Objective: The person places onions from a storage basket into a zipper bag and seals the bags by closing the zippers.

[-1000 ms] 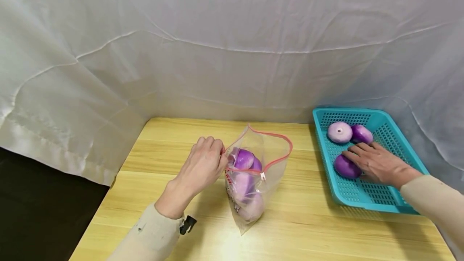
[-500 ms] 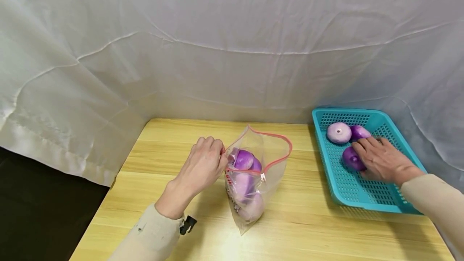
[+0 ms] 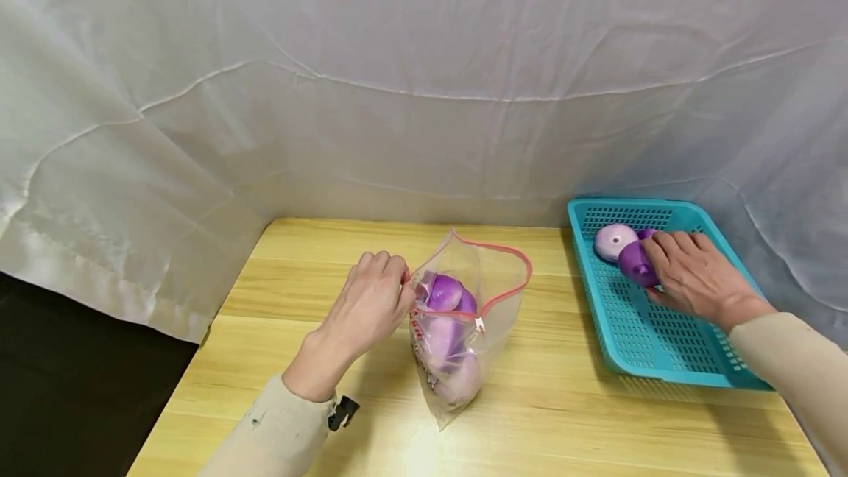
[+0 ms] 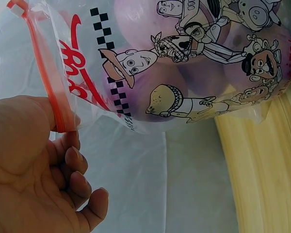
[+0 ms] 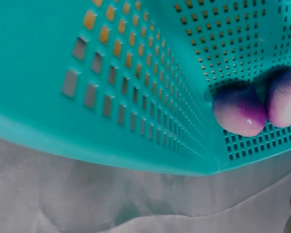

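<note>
Right hand grips an onion at the basket while the left holds the bag by its rim

A purple onion [image 3: 637,263] is in the right hand [image 3: 709,277], within the far half of the teal basket [image 3: 669,355]; whether it is clear of the basket floor cannot be told. The fingers curl over its right side, apparently because the other onions crowd its far side. Just beyond sit a pale onion [image 3: 615,241], its cut end showing, and another purple onion [image 3: 645,233], partly hidden by the grip.

Near the middle of the tabletop [image 3: 570,418] rests a clear zip bag [image 3: 500,344] with several onions [image 3: 445,341] inside. The left hand [image 3: 371,297] pinches the end of its red zip strip [image 4: 52,92] between thumb and forefinger, the other fingers loosely bent. That hold probably steadies the bag and keeps its mouth gaping; the weight of the onions likely helps it stay put. The white slider [image 3: 480,324] sits on the near side of the opening.

The basket covers the tabletop's far right corner, well apart from the bag and within the right arm's reach. Pale cloth [image 3: 424,146] hangs behind the far edge, perhaps as a screen.
</note>
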Action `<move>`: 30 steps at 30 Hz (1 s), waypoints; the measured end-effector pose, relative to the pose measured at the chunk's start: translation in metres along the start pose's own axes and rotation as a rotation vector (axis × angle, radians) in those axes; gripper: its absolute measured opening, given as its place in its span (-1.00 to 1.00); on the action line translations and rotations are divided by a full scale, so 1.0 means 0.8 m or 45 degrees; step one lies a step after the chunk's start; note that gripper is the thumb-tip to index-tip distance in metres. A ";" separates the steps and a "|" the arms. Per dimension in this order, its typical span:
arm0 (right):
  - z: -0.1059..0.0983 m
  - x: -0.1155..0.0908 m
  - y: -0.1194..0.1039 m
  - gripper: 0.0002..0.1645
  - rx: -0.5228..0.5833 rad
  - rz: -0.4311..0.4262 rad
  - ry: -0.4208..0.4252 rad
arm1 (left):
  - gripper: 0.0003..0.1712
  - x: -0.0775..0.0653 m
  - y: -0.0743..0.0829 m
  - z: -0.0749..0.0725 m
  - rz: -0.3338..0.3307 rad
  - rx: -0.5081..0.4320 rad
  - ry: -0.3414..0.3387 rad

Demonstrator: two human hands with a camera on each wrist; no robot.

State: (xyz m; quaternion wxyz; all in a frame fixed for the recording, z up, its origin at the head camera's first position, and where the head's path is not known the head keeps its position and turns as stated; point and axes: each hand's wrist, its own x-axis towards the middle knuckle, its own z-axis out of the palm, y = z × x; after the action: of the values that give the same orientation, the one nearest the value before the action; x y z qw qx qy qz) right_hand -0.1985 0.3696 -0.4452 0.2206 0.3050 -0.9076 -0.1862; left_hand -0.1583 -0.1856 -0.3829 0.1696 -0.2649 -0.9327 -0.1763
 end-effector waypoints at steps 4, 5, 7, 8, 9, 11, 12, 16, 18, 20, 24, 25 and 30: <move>-0.003 0.010 -0.001 0.22 0.010 0.018 0.110 | -0.87 0.001 0.000 0.000 -0.014 -0.009 -0.008; -0.004 0.012 -0.001 0.21 0.013 0.020 0.132 | -0.87 0.001 0.000 0.000 -0.017 -0.009 -0.010; -0.006 0.017 -0.001 0.20 0.023 0.029 0.165 | -0.87 0.002 0.001 0.000 -0.022 -0.010 -0.014; -0.007 0.020 -0.001 0.19 0.028 0.034 0.177 | -0.87 0.002 0.001 0.000 -0.023 -0.011 -0.015; -0.008 0.023 -0.001 0.19 0.027 0.039 0.189 | -0.87 0.003 0.001 0.000 -0.023 -0.011 -0.015; -0.011 0.029 -0.001 0.18 0.030 0.049 0.211 | -0.87 0.003 0.001 0.000 -0.017 -0.010 -0.010; -0.013 0.032 -0.002 0.17 0.031 0.054 0.219 | -0.87 0.004 0.001 0.000 -0.015 -0.011 -0.008; -0.019 0.041 -0.002 0.13 0.031 0.064 0.258 | -0.87 0.005 0.002 0.000 -0.008 -0.008 0.008; -0.021 0.046 -0.002 0.11 0.033 0.070 0.277 | -0.88 0.007 0.002 0.000 -0.004 -0.007 0.016; -0.024 0.050 -0.001 0.09 0.033 0.081 0.295 | -0.87 0.008 0.003 -0.001 -0.001 -0.004 0.026; -0.030 0.058 -0.001 0.07 0.035 0.103 0.320 | -0.87 0.010 0.004 -0.002 -0.003 -0.005 0.030; -0.032 0.060 -0.001 0.06 0.033 0.109 0.325 | -0.87 0.010 0.004 -0.002 -0.005 -0.006 0.028; -0.046 0.075 -0.007 0.04 0.043 0.131 0.363 | -0.88 0.013 0.005 -0.003 -0.014 -0.012 0.013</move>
State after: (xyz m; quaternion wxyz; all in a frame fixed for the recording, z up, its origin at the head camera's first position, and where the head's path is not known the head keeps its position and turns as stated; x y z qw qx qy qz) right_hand -0.2199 0.3196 -0.3997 0.3513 0.2852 -0.8844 -0.1141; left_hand -0.1635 -0.1791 -0.3754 0.1721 -0.2595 -0.9325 -0.1831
